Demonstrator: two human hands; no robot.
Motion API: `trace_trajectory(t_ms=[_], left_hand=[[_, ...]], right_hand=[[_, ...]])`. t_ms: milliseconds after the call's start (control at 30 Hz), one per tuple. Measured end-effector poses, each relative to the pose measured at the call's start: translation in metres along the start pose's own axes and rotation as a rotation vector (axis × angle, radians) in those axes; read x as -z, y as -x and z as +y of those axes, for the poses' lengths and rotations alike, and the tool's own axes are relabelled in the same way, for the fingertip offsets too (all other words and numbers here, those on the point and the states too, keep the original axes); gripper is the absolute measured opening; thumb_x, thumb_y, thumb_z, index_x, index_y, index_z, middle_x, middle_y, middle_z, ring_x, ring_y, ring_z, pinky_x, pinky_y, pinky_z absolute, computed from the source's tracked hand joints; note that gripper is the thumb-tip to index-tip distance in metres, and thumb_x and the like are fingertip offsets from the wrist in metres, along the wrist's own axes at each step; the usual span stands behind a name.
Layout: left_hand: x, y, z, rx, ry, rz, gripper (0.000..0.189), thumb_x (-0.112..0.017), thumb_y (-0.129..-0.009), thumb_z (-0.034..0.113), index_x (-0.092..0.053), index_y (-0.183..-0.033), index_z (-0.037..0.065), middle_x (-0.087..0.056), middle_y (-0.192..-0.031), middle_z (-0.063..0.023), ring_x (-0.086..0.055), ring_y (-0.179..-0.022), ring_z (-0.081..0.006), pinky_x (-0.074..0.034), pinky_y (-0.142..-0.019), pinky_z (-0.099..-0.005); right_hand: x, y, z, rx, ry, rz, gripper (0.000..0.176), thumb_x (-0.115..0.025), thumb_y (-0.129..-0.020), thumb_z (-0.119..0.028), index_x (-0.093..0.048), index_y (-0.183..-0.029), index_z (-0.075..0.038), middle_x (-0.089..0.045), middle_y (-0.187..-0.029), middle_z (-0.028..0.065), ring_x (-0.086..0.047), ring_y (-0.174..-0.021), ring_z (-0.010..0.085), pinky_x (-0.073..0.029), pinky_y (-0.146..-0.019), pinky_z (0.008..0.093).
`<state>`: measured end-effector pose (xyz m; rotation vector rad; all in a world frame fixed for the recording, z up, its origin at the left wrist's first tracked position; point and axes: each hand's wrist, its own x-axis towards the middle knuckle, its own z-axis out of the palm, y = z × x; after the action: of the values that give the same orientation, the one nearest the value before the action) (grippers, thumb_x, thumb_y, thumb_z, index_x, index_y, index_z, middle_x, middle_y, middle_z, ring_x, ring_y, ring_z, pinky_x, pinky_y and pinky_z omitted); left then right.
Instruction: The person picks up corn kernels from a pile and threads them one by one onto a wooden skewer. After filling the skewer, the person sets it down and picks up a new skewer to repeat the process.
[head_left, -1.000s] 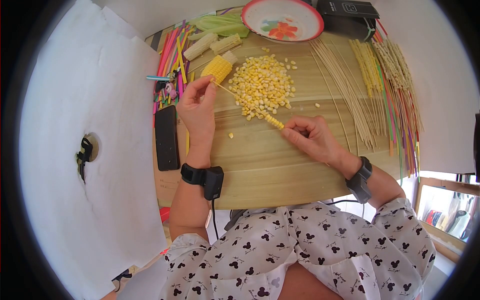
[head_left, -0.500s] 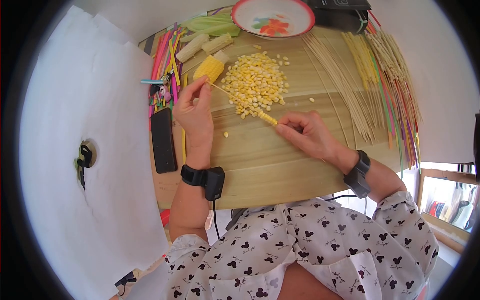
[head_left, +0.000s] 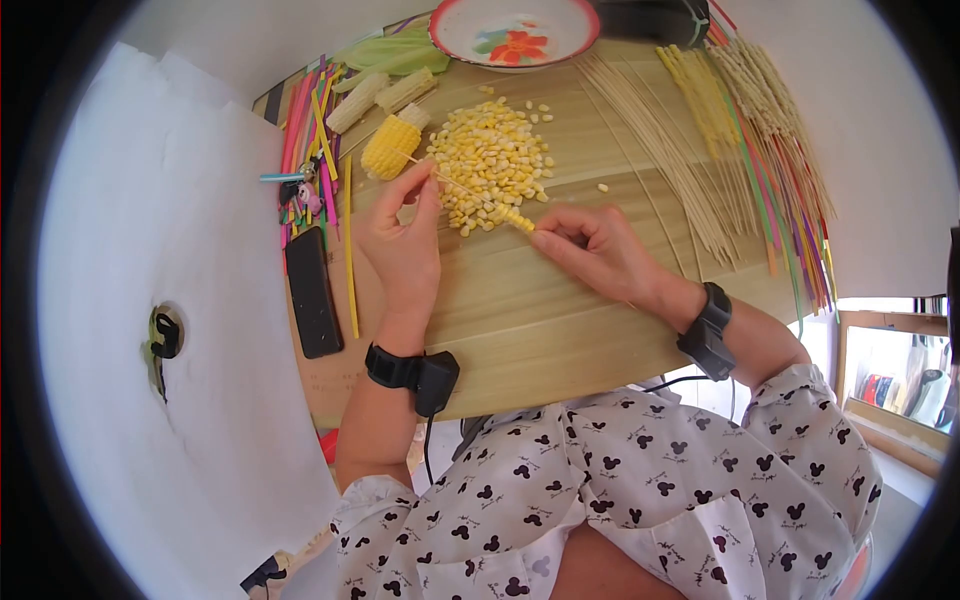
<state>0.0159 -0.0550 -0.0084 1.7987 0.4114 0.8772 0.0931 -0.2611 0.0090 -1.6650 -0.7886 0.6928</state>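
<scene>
A thin wooden skewer (head_left: 458,186) slants across in front of me, with a short row of corn kernels (head_left: 515,218) threaded on its lower right part. My left hand (head_left: 405,240) pinches the skewer between thumb and forefinger, and its bare tip sticks out past the fingers. At the other end of the kernel row, my right hand (head_left: 610,258) is closed on the skewer. Just behind the skewer lies a heap of loose corn kernels (head_left: 490,145). A partly stripped corn cob (head_left: 390,148) rests beyond my left hand.
Two bare cobs (head_left: 358,103), green husks (head_left: 395,48) and an enamel basin (head_left: 460,45) stand at the back. A phone (head_left: 313,290) and colored sticks (head_left: 300,130) lie left. Bare skewers (head_left: 670,150) and filled skewers (head_left: 765,90) lie right on the wooden table (head_left: 520,330).
My left hand has shifted along the skewer toward the threaded kernels, so more of the tip shows past its fingers. My right hand keeps its grip. The whole view has shifted slightly.
</scene>
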Motion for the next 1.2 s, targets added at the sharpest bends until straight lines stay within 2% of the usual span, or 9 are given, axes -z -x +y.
trace_trajectory(t_ms=[167, 267, 333, 667, 733, 867, 967, 1133, 1200], left_hand=[[-0.014, 0.017, 0.012, 0.067, 0.049, -0.109, 0.018, -0.062, -0.086, 0.0, -0.067, -0.102, -0.002, -0.067, -0.092, -0.0047, -0.059, -0.084, -0.009, -0.048, -0.075, -0.0237], [-0.019, 0.024, 0.019, 0.007, -0.009, -0.196, 0.02, -0.062, -0.086, -0.001, -0.067, -0.106, -0.002, -0.067, -0.095, -0.0058, -0.061, -0.083, -0.0094, -0.048, -0.076, -0.0224], [-0.021, 0.027, 0.023, -0.052, -0.064, -0.251, 0.019, -0.062, -0.084, -0.003, -0.067, -0.101, -0.001, -0.068, -0.094, -0.008, -0.062, -0.083, -0.0123, -0.049, -0.076, -0.0247], [-0.021, 0.026, 0.02, -0.057, -0.06, -0.263, 0.02, -0.062, -0.084, -0.001, -0.067, -0.104, 0.001, -0.068, -0.093, -0.0084, -0.063, -0.083, -0.0139, -0.049, -0.076, -0.0246], [-0.02, 0.021, 0.024, -0.005, -0.094, -0.173, 0.018, -0.062, -0.086, 0.002, -0.067, -0.104, 0.0, -0.067, -0.092, -0.0033, -0.057, -0.081, -0.0079, -0.047, -0.075, -0.0225], [-0.004, 0.007, 0.016, -0.012, -0.193, -0.173, 0.014, -0.064, -0.086, 0.005, -0.067, -0.098, 0.001, -0.067, -0.091, -0.0024, -0.055, -0.077, -0.0073, -0.045, -0.071, -0.0229], [-0.003, 0.007, 0.013, -0.089, -0.25, -0.283, 0.009, -0.065, -0.083, 0.004, -0.066, -0.092, 0.001, -0.065, -0.085, -0.0028, -0.053, -0.074, -0.0088, -0.043, -0.068, -0.0237], [-0.002, 0.007, 0.017, -0.294, -0.494, -0.461, 0.012, -0.068, -0.076, 0.004, -0.065, -0.087, 0.002, -0.06, -0.076, -0.0072, -0.055, -0.075, -0.0191, -0.043, -0.07, -0.0296], [-0.002, 0.007, 0.018, -0.301, -0.514, -0.486, 0.013, -0.069, -0.075, 0.005, -0.065, -0.087, 0.003, -0.059, -0.078, -0.0077, -0.055, -0.077, -0.0213, -0.043, -0.071, -0.0314]], right_hand=[[0.0, -0.002, 0.006, -0.002, -0.021, 0.045, 0.015, -0.059, -0.091, -0.013, -0.058, -0.083, 0.0, -0.045, -0.06, -0.0042, -0.036, -0.056, 0.0021, -0.031, -0.047, 0.0222], [0.0, -0.003, 0.011, 0.019, -0.031, 0.062, 0.014, -0.059, -0.091, -0.013, -0.059, -0.084, 0.0, -0.045, -0.06, -0.0044, -0.036, -0.056, 0.0021, -0.031, -0.047, 0.0221], [-0.001, -0.004, 0.013, 0.046, -0.081, 0.072, 0.014, -0.059, -0.091, -0.012, -0.058, -0.084, 0.0, -0.044, -0.059, -0.0045, -0.036, -0.056, 0.0022, -0.031, -0.047, 0.0219], [0.0, -0.005, 0.015, 0.062, -0.089, 0.067, 0.014, -0.059, -0.091, -0.012, -0.058, -0.084, -0.001, -0.045, -0.061, -0.0063, -0.036, -0.057, 0.0013, -0.031, -0.048, 0.0212], [0.001, -0.006, 0.011, 0.009, -0.206, 0.106, 0.015, -0.059, -0.092, -0.013, -0.058, -0.083, -0.001, -0.047, -0.062, -0.0077, -0.037, -0.057, 0.0004, -0.032, -0.049, 0.0203], [0.005, -0.009, 0.017, -0.013, -0.25, 0.142, 0.016, -0.059, -0.093, -0.015, -0.059, -0.083, -0.002, -0.049, -0.063, -0.0087, -0.038, -0.057, -0.0008, -0.031, -0.049, 0.0192], [0.008, -0.008, 0.014, -0.038, -0.271, 0.145, 0.017, -0.059, -0.093, -0.016, -0.059, -0.083, -0.002, -0.049, -0.063, -0.0087, -0.037, -0.057, -0.0014, -0.029, -0.048, 0.0187], [0.007, -0.008, 0.014, -0.032, -0.24, 0.139, 0.016, -0.059, -0.092, -0.015, -0.06, -0.083, -0.002, -0.048, -0.062, -0.0092, -0.036, -0.056, -0.0017, -0.028, -0.047, 0.019], [0.007, -0.008, 0.014, -0.025, -0.233, 0.132, 0.016, -0.059, -0.092, -0.014, -0.06, -0.083, -0.002, -0.047, -0.062, -0.0093, -0.036, -0.056, -0.0017, -0.028, -0.047, 0.019]])
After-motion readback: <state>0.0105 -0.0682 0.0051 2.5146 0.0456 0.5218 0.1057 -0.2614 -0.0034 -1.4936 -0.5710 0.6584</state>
